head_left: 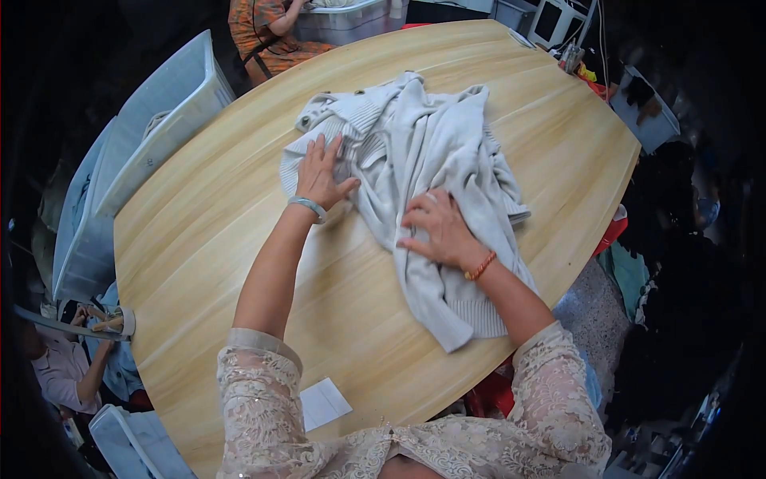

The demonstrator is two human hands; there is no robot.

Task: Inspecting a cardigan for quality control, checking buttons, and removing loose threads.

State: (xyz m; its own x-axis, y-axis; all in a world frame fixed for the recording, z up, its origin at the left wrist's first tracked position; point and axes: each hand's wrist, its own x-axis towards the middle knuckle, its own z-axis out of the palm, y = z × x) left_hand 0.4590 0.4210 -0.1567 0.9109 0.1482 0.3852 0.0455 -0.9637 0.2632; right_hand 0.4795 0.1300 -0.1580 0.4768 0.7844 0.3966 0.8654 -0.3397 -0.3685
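Note:
A light grey knitted cardigan [447, 152] with ribbed edges and dark buttons lies rumpled on the wooden table. My left hand [323, 174] rests on its left part, near the ribbed band, with fingers stretched out and the thumb apart. Lower on the garment, my right hand [440, 230] lies on the knit, fingers spread and a little bent. Neither hand visibly grips the cloth. One sleeve with a ribbed cuff [451, 334] points toward me, close to the table's near right edge.
The pale wood table [231, 207] has curved edges. A white paper slip [325, 403] lies near me. Large translucent bins [171, 128] stand along the left side. Another person [267, 36] sits beyond the far edge; a further person [68, 367] is at lower left. A grey bin [648, 112] stands at far right.

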